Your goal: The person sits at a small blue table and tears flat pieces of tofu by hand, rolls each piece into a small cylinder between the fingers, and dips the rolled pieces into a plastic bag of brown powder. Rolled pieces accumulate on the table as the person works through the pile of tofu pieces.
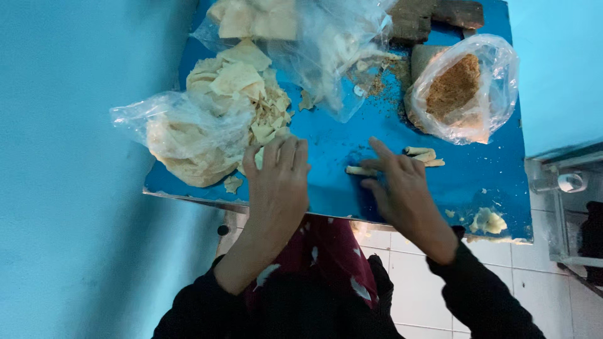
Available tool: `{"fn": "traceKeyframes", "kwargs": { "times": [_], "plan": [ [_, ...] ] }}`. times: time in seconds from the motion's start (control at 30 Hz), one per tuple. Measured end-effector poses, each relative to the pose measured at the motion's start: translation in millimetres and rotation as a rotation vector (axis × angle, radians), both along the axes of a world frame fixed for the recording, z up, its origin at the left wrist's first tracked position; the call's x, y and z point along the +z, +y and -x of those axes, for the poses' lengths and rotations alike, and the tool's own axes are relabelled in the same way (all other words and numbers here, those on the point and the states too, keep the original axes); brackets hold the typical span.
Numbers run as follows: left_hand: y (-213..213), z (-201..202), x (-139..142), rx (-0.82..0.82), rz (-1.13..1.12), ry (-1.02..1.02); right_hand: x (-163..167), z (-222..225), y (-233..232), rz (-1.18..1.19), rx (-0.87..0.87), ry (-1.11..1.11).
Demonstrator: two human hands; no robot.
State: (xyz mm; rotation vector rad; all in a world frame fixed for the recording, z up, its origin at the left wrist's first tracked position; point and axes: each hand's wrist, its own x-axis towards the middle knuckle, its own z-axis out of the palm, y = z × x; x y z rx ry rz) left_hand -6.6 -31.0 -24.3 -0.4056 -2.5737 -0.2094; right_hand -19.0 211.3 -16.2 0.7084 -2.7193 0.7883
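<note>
Right hand (402,188) presses flat, fingers spread, on a small pale rolled pastry stick (362,170) lying mid blue metal counter (326,144). Left hand (281,179) rests loosely curled on a thin cream dough sheet (259,157) beside the heap. It looks soft, light and tear-prone; best taken gently by the ends. More rolls (424,156) nearby.

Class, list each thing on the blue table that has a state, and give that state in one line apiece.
Bag of brown crumbs: open, upright.
Pale sheets: piled, partly torn.
Clear bag: open, crumpled over the sheets.
Roll: rolled, under right hand fingertips.
Finished rolls: lying together.
Left hand: flat on sheets.
</note>
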Motion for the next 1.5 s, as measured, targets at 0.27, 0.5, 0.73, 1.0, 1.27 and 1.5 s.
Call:
{"fn": "traceKeyframes", "kwargs": {
  "times": [0.27, 0.5, 0.73, 1.0, 1.27, 1.5],
  "plan": [
    [-41.7, -6.7, 4.6, -0.063, -0.165, 0.004, -15.0, -8.4, 47.1, -0.095, -0.132, 0.177],
    [-50.3, 2.4, 1.5, -0.121, -0.215, 0.008, -0.8, -7.9, 37.4, -0.237, -0.206, 0.289],
    [-44.3, 12.0, -2.8, -0.093, -0.294, -0.038, -13.5, -16.1, -102.2, 0.271, 0.240, 0.162],
    [-49.7, -5.5, 6.7, -0.039, -0.581, -0.139, -19.5, 11.3, -120.8, 0.330, 0.130, 0.016],
    [-35.4, -5.7, 9.9, -0.063, -0.506, -0.017, -9.5, 29.1, -70.9, 1.092, 0.002, -0.579],
    [17.5, -2.9, -4.6, -0.333, -1.308, -0.541, -16.7, -14.5, -54.0, 0.877, -0.069, -0.417]
  ]
}}
